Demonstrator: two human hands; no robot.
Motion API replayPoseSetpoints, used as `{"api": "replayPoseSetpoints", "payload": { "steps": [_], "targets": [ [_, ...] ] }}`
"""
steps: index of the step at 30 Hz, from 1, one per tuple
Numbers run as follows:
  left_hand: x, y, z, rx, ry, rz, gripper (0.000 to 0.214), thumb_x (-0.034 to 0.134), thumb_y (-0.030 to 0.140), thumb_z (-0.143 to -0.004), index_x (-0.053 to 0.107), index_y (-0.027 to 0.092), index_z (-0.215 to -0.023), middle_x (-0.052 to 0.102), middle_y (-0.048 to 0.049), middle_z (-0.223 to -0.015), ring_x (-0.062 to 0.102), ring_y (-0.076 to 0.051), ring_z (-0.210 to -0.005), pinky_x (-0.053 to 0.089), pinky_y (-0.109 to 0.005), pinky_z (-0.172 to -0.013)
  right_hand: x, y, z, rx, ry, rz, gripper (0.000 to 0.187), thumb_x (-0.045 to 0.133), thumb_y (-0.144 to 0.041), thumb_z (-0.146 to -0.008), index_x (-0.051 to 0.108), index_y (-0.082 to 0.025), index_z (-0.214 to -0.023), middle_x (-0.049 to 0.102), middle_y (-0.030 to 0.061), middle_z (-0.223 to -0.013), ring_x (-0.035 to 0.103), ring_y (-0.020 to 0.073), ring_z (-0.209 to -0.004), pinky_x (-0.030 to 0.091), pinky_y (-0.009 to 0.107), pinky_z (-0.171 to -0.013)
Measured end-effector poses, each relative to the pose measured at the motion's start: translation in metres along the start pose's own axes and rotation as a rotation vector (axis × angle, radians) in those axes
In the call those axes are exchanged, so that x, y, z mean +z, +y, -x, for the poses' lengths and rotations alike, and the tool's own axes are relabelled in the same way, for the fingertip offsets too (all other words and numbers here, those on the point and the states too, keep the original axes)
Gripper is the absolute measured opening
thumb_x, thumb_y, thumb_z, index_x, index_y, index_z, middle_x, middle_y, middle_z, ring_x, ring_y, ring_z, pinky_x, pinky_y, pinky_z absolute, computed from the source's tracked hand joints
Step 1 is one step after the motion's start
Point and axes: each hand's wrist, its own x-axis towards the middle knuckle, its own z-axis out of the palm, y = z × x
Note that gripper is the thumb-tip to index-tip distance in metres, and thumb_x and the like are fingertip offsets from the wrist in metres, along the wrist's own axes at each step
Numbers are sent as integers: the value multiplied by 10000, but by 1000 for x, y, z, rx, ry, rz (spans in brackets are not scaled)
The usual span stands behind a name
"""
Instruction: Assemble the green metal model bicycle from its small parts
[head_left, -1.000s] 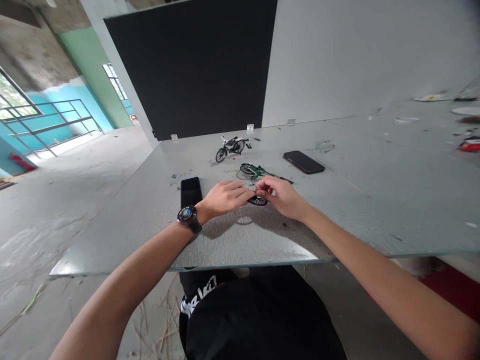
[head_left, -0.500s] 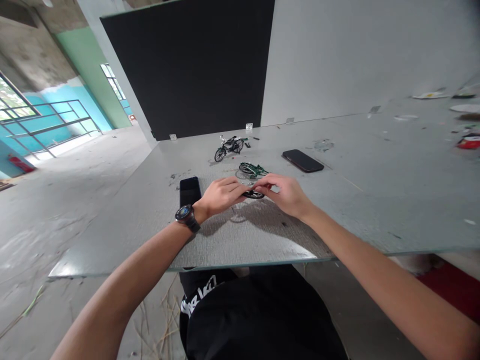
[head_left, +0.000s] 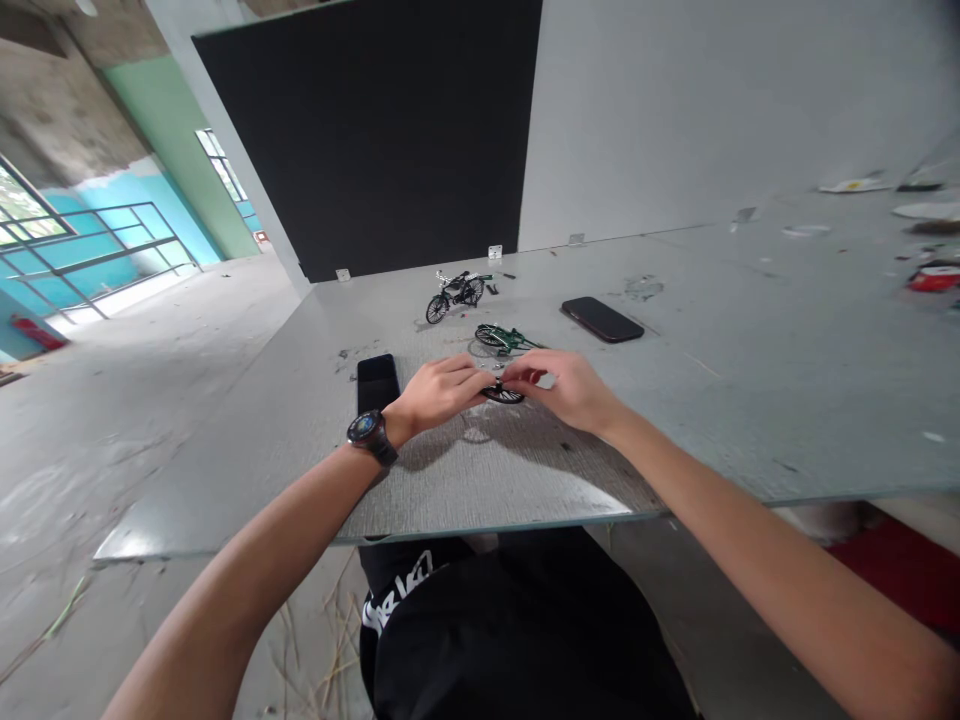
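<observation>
A small black toy bicycle wheel (head_left: 504, 396) lies nearly flat just above the table, between my two hands. My left hand (head_left: 448, 390) grips its left rim with thumb and fingers. My right hand (head_left: 559, 388) is closed in a pinch at the wheel's hub; whatever sits between those fingertips is too small to make out. Just beyond the hands lies a green toy bicycle frame (head_left: 514, 341) with one wheel attached. Tiny silvery bits (head_left: 498, 366) lie between the frame and the wheel.
Farther back stands a dark toy bicycle (head_left: 454, 295), with small black pieces (head_left: 492, 289) beside it. One phone (head_left: 377, 382) lies by my left wrist, another phone (head_left: 602, 319) to the right. A black panel (head_left: 375, 140) rises behind the glass-topped table (head_left: 735, 400).
My right fingertips have moved from the wheel's right side inward to its hub. My left hand keeps its grip on the rim. The view has shifted slightly.
</observation>
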Motion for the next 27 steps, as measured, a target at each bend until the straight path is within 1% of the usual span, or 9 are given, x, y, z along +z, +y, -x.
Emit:
{"api": "replayPoseSetpoints", "payload": {
  "steps": [3, 5, 11, 17, 21, 27],
  "targets": [
    [0, 0, 0, 18, -3, -9, 262, 439, 323, -1070, 644, 160, -1070, 713, -54, -878, 659, -163, -864, 506, -252, -689, -1, 2, 0, 0, -53, 17, 283, 603, -466, -973, 738, -217, -961, 745, 59, -926, 660, 176, -749, 504, 302, -659],
    [0, 1, -1, 34, 12, -10, 235, 457, 303, -1064, 641, 157, -1073, 719, -51, -889, 658, -164, -867, 501, -249, -686, -1, 3, 0, 1, -63, 24, 286, 589, -464, -982, 732, -217, -970, 746, 58, -934, 656, 170, -744, 497, 293, -649],
    [-2, 1, -2, 38, 48, -7, 209, 495, 288, -1050, 650, 148, -1044, 713, -44, -854, 645, -160, -830, 494, -254, -674, -1, 4, 1, -24, -21, 51, 274, 586, -433, -983, 747, -211, -967, 751, 79, -968, 668, 184, -766, 513, 310, -676],
    [-3, 3, -2, 64, 36, -35, 230, 477, 296, -1057, 664, 164, -1053, 718, -45, -860, 634, -165, -838, 482, -260, -659, 2, 2, 0, -29, -28, 63, 256, 610, -429, -967, 711, -197, -925, 735, 64, -885, 651, 175, -730, 517, 304, -677],
    [-3, 3, -2, 56, 10, -48, 258, 453, 309, -1065, 666, 168, -1037, 714, -53, -859, 629, -163, -838, 482, -257, -660, 2, 3, 0, -58, -44, 53, 249, 606, -436, -974, 705, -211, -929, 726, 53, -888, 641, 169, -730, 516, 299, -684],
    [-1, 1, -1, 57, 26, -56, 243, 463, 299, -1062, 664, 167, -1032, 694, -46, -822, 627, -159, -820, 469, -253, -644, 1, 8, 1, -64, -34, 57, 294, 594, -465, -982, 750, -217, -964, 735, 61, -922, 642, 166, -715, 512, 297, -677]
  ]
}}
